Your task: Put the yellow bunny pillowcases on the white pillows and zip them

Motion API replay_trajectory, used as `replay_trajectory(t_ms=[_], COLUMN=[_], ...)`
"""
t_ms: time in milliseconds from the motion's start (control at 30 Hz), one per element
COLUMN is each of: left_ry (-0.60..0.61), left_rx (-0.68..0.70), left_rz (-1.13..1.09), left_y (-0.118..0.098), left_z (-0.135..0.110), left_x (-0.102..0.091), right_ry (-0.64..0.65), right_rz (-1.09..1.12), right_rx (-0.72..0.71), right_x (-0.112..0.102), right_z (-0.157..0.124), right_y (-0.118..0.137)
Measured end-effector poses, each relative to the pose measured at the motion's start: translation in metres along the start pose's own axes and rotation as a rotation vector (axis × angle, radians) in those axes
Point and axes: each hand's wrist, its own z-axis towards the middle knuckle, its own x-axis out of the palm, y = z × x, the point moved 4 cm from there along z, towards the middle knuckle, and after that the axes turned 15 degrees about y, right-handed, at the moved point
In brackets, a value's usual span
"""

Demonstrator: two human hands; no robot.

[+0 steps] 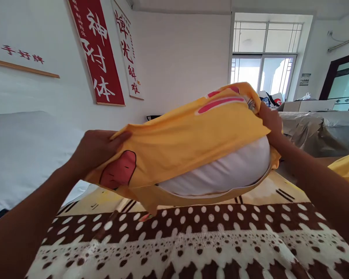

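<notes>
Held up between both hands is a yellow pillowcase (pixel 174 143) with pink printed patches. A white pillow (pixel 221 168) sits inside it and shows through the long opening on the side facing me. My left hand (pixel 100 146) is closed on the pillowcase's left end, beside a pink print with a dark outline. At the higher right end, my right hand (pixel 272 122) grips bunched fabric at the corner. The pillowcase slants up to the right, above the bed. A loose flap of cloth hangs from its lower left part.
A brown and cream patterned blanket (pixel 174 240) covers the bed below. White padded bedding or headboard (pixel 26 147) stands at left. More yellow cloth (pixel 347 166) lies at the right edge. Behind are plastic-covered furniture (pixel 334 133), a window (pixel 263 69) and hanging scrolls (pixel 100 58).
</notes>
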Motion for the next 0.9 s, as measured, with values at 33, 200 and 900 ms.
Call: replay_trajectory(t_ms=[33, 200, 900], left_ry=[0.035, -0.182, -0.182], left_rx=[-0.012, 0.158, 0.381], left_rz=[0.019, -0.293, -0.647], left_y=[-0.002, -0.049, -0.082], left_z=[0.004, 0.013, 0.007], left_x=[0.005, 0.011, -0.005], right_ry=[-0.094, -0.511, 0.357], right_rz=[-0.023, -0.018, 0.151], right_rx=[0.100, -0.205, -0.590], right_x=[-0.020, -0.091, -0.014], right_z=[0.014, 0.023, 0.027], right_y=[-0.002, 0.072, 0.103])
